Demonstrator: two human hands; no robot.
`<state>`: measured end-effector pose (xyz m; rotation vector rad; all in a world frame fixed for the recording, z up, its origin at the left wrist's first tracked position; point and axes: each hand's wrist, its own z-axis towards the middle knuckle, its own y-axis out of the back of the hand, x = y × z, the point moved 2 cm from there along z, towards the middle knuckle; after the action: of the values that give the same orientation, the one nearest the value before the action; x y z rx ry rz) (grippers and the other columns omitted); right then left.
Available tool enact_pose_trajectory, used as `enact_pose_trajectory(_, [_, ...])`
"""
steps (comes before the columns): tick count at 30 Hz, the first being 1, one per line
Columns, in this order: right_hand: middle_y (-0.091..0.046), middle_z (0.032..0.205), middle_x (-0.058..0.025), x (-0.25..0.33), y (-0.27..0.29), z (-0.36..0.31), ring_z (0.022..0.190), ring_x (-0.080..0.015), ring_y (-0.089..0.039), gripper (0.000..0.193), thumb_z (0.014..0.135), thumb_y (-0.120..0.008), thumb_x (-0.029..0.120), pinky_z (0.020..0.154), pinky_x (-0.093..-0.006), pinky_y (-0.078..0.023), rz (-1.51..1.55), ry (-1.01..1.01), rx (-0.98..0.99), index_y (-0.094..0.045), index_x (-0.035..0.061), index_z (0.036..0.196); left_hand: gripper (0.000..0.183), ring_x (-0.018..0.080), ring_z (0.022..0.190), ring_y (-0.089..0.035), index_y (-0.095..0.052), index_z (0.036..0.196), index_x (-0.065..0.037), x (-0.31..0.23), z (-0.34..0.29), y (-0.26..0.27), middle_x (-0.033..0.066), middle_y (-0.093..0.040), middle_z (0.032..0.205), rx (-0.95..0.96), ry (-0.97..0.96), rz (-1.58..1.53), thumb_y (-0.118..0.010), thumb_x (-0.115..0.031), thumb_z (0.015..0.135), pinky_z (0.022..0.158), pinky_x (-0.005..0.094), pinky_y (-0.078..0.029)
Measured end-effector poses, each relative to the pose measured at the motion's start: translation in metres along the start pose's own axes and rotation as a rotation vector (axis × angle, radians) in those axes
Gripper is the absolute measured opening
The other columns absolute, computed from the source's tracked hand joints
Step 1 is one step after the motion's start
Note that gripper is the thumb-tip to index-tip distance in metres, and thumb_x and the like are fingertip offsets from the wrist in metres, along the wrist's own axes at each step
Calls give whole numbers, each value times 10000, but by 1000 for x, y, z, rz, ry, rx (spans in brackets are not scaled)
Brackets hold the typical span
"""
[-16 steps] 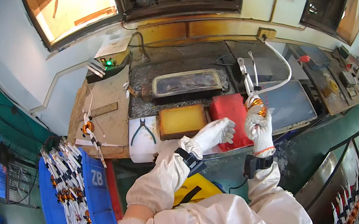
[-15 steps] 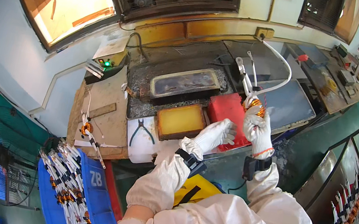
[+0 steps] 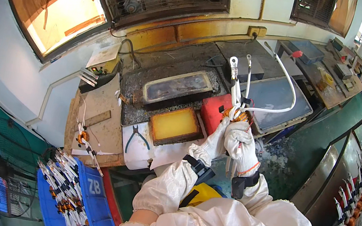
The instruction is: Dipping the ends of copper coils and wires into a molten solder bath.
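Note:
Both my white-gloved hands meet around a copper-wire toroid coil (image 3: 240,116) in front of the red box (image 3: 212,112). My left hand (image 3: 216,139) is closed at the coil's near left side. Against it, my right hand (image 3: 239,143) has its fingers curled in on the coil's near side. White-sleeved leads (image 3: 236,90) with metal ring lugs rise from the coil, and one long white lead (image 3: 293,91) arcs out to the right. Thin pale ends hang below my hands. The gloves hide part of the coil.
Left of the red box lie a tray of yellow material (image 3: 175,124), a rectangular pot (image 3: 178,87) and cutting pliers (image 3: 138,138). Another coil (image 3: 84,137) rests on the board at left. A blue bin (image 3: 98,195) holds several coils. A grey-topped tray (image 3: 276,102) stands to the right.
My left hand has moved up and right onto the coil. My right hand has drawn the coil slightly left and nearer, and its lugs now point more upright.

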<state>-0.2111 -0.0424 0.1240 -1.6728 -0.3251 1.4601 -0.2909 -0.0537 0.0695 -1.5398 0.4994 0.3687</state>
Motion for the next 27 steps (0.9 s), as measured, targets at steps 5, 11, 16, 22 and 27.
enact_pose_trajectory(5, [-505, 682, 2, -4, 3, -1, 432, -48, -443, 137, 845, -602, 132, 407, -179, -388, 42, -82, 2, -536, 28, 905, 519, 238, 856, -653, -534, 1173, -72, -6, 3, 13, 98, -645, 1022, -55, 17, -24, -455, -516, 915, 797, 371, -545])
enact_pose_trajectory(11, [-478, 610, 17, 8, 9, -8, 400, -64, -414, 384, 925, -491, 396, 391, -215, -357, -415, -143, -65, -567, 20, 931, 482, 150, 823, -594, -524, 1194, -104, -14, -3, 2, 25, -600, 953, -300, -120, 249, -554, -473, 885, 722, 301, -509])
enact_pose_trajectory(16, [-562, 657, -47, 15, 11, -20, 368, -90, -369, 391, 963, -394, 432, 401, -224, -354, -1326, 343, -223, -528, 65, 937, 524, 80, 819, -527, -498, 1213, -100, -34, -19, -18, -10, -559, 952, -448, -258, 596, -586, -481, 864, 708, 249, -446])
enact_pose_trajectory(22, [-578, 640, -114, 9, 9, -28, 554, -269, -602, 217, 944, -458, 250, 514, -370, -463, -2699, 811, -194, -517, 41, 943, 508, 100, 859, -539, -474, 1196, -100, -35, -24, -10, 0, -552, 988, -269, -271, 529, -698, -339, 808, 760, 269, -465])
enact_pose_trajectory(27, [-588, 670, -162, 10, 10, -25, 628, -358, -600, 183, 913, -506, 243, 529, -439, -465, -3136, 806, -118, -524, 65, 950, 521, 113, 826, -532, -450, 1227, -89, -33, -25, -11, 19, -546, 975, -423, -162, 621, -699, -188, 781, 718, 278, -462])
